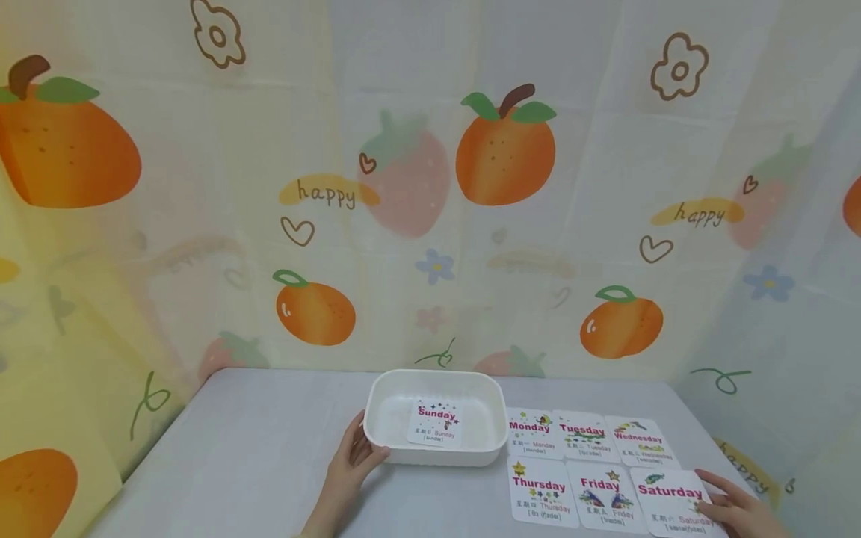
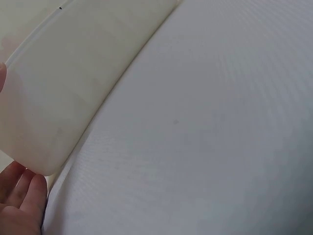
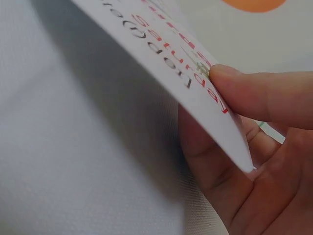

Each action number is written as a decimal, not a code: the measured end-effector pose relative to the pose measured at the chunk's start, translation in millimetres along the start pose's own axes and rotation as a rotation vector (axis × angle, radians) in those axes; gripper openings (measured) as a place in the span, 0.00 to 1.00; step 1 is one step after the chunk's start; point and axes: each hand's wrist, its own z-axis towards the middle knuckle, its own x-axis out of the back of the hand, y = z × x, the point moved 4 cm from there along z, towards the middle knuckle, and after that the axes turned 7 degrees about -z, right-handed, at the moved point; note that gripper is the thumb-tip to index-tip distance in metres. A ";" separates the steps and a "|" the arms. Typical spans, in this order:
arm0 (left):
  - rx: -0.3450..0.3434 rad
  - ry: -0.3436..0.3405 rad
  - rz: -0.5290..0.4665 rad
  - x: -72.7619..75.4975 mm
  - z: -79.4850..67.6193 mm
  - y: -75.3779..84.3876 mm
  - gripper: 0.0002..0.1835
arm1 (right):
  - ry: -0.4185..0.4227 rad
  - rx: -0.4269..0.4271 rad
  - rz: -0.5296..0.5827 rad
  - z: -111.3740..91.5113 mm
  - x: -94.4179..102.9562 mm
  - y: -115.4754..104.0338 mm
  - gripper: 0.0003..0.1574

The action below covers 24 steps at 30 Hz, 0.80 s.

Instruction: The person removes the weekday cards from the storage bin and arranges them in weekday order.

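Observation:
My left hand [image 1: 355,454] grips the left end of a white plastic box [image 1: 437,455]. In the left wrist view, fingers [image 2: 35,195] touch the bottom corner of the box's wall [image 2: 73,93], and a thumb tip shows near its rim. Inside the box lies a Sunday card [image 1: 433,422]. My right hand [image 1: 738,506] pinches the right edge of the Saturday card [image 1: 666,502]. In the right wrist view that card [image 3: 161,73] is tilted up off the cloth, the thumb [image 3: 254,93] on its printed face and the fingers behind.
Right of the box, a Monday card [image 1: 530,432], Tuesday card [image 1: 582,435] and Wednesday card [image 1: 639,439] form a back row. A Thursday card [image 1: 540,493] and Friday card [image 1: 601,495] lie in front. A fruit-print curtain [image 1: 430,224] hangs behind the cloth-covered table [image 1: 255,418].

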 end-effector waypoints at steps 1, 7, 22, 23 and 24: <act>-0.003 0.002 0.000 0.2 0.3 0.2 0.47 | 0.014 -0.004 -0.001 -1.0 -0.6 -1.7 0.53; -0.018 0.001 0.001 0.4 -0.1 2.1 0.47 | 0.074 -0.011 -0.063 -6.2 -4.2 -9.6 0.52; -0.019 -0.010 -0.004 0.9 -2.2 4.8 0.47 | 0.103 0.000 -0.286 -4.1 -8.4 -18.9 0.48; -0.020 -0.012 -0.006 0.8 -2.3 5.0 0.47 | 0.106 -0.002 -0.317 -3.5 -7.5 -19.4 0.48; -0.023 -0.015 -0.008 0.8 -2.4 5.1 0.47 | 0.108 -0.003 -0.346 -2.8 -6.4 -20.0 0.48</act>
